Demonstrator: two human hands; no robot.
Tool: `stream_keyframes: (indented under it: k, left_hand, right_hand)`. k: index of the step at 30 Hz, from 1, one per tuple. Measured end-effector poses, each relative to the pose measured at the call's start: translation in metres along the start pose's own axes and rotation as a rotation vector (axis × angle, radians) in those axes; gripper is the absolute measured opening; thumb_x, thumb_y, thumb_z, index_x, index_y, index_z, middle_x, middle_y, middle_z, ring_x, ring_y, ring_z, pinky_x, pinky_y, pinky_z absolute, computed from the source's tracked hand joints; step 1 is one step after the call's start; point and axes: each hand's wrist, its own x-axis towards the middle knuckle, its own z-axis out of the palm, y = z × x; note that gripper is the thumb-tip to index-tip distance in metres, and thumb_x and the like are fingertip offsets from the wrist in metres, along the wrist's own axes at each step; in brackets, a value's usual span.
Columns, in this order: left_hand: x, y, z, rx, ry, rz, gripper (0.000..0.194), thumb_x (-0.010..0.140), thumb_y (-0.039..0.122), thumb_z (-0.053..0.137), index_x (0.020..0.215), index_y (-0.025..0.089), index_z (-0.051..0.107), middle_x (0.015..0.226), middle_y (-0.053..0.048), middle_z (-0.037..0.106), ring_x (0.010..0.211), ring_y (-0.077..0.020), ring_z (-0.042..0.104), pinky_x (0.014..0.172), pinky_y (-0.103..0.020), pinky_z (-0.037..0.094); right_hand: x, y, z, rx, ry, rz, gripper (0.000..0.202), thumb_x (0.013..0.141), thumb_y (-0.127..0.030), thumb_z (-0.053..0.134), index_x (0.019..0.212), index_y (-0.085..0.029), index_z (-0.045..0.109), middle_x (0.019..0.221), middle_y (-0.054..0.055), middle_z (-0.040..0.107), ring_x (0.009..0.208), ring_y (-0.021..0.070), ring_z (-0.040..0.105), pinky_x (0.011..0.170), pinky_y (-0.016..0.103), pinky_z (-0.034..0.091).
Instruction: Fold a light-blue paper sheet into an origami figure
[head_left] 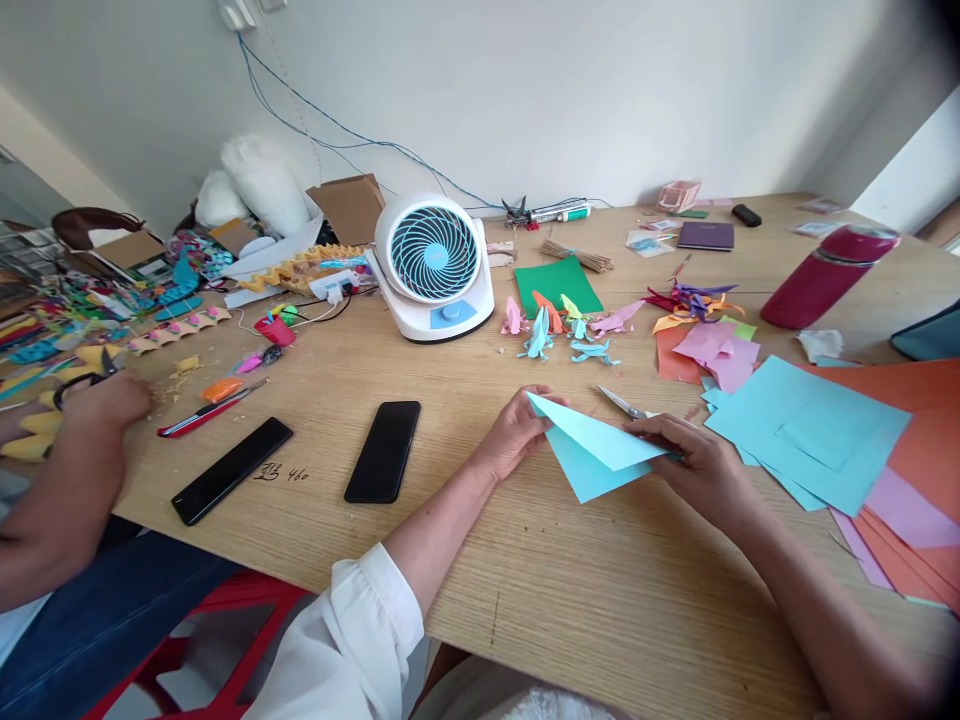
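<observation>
A light blue sheet of paper [596,440], partly folded along a diagonal, is held above the table between my two hands. My left hand [517,432] pinches its upper left corner. At the opposite corner, my right hand [690,460] grips the paper, its fingers bent over the edge. Just behind the sheet lies a pair of scissors [621,402], blades pointing left and handles hidden by my right hand. Beyond it stand several small folded paper figures, among them a blue one [538,335], some close to a green sheet [559,287].
Stacked blue sheets [817,410] and orange paper [934,430] lie at right, near a red thermos [829,275]. A white fan [433,265] stands behind. Two phones, one black [382,452], lie at left. A co-worker's hand [112,395] holds scissors at far left.
</observation>
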Motion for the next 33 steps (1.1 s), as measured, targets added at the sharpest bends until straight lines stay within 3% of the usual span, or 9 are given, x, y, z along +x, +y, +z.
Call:
stream_keyframes:
  k: [3,6,9,12,17,23,29,33]
  left_hand:
    - [0.004,-0.007,-0.003,0.327,0.152,0.189,0.060,0.072,0.035,0.079,0.121,0.019,0.048,0.121,-0.014,0.062,0.103,-0.0223,0.064,0.087,-0.036,0.051]
    - [0.001,-0.006,-0.001,0.705,0.206,0.399,0.056,0.073,0.026,0.076,0.124,0.020,0.052,0.128,-0.013,0.057,0.119,-0.0262,0.054,0.100,-0.042,0.043]
    - [-0.008,0.002,0.005,1.176,0.117,0.670,0.047,0.079,0.019,0.067,0.124,0.023,0.056,0.129,-0.010,0.059,0.125,-0.0272,0.049,0.108,-0.046,0.035]
    - [-0.015,0.008,0.012,1.363,-0.015,0.768,0.034,0.084,0.023,0.063,0.118,0.025,0.061,0.124,-0.006,0.064,0.125,-0.0274,0.050,0.108,-0.046,0.034]
    - [-0.016,0.006,0.015,1.375,-0.172,0.740,0.018,0.084,0.012,0.057,0.099,0.022,0.062,0.114,-0.004,0.070,0.114,-0.0222,0.060,0.101,-0.040,0.040]
    - [-0.014,0.004,0.010,1.286,-0.090,0.638,0.025,0.075,0.002,0.052,0.091,0.021,0.056,0.111,-0.006,0.070,0.110,-0.0231,0.062,0.092,-0.038,0.045]
    - [-0.014,0.001,0.009,1.260,-0.265,0.504,0.028,0.069,0.006,0.063,0.090,0.021,0.054,0.124,-0.010,0.067,0.117,-0.0250,0.061,0.095,-0.037,0.045]
    - [-0.013,0.000,0.010,1.253,-0.269,0.443,0.018,0.076,0.013,0.066,0.089,0.022,0.056,0.120,-0.008,0.069,0.113,-0.0238,0.063,0.095,-0.037,0.045]
  right_hand:
    - [-0.001,0.002,0.001,-0.025,0.026,-0.007,0.042,0.074,-0.007,0.049,0.109,-0.024,0.065,0.100,0.003,0.070,0.091,0.0205,0.066,0.077,0.030,0.051]
    - [-0.002,0.003,0.002,-0.051,0.034,-0.031,0.041,0.074,-0.006,0.048,0.107,-0.024,0.064,0.102,0.003,0.069,0.094,0.0210,0.065,0.080,0.031,0.050]
    - [-0.002,0.003,0.005,-0.069,0.041,-0.053,0.037,0.076,-0.006,0.049,0.105,-0.024,0.064,0.101,0.003,0.068,0.093,0.0212,0.064,0.080,0.031,0.049]
    - [-0.001,0.000,0.009,-0.061,0.039,-0.091,0.036,0.077,-0.005,0.048,0.104,-0.024,0.062,0.101,0.005,0.066,0.093,0.0212,0.063,0.078,0.031,0.048]
    - [0.000,-0.004,0.015,-0.056,0.045,-0.130,0.030,0.078,-0.003,0.046,0.098,-0.024,0.057,0.100,0.006,0.064,0.092,0.0206,0.062,0.077,0.031,0.048]
    - [-0.001,0.003,0.017,-0.051,0.036,-0.023,0.020,0.076,-0.009,0.050,0.090,-0.024,0.054,0.084,0.002,0.062,0.074,0.0184,0.058,0.063,0.028,0.044]
    - [-0.001,0.003,0.015,0.015,0.041,0.070,0.020,0.075,-0.011,0.049,0.088,-0.024,0.058,0.085,0.001,0.065,0.069,0.0176,0.057,0.058,0.028,0.042]
    - [0.000,0.004,0.014,0.011,0.021,0.042,0.020,0.074,-0.011,0.049,0.087,-0.024,0.059,0.083,0.002,0.065,0.068,0.0179,0.056,0.059,0.029,0.043]
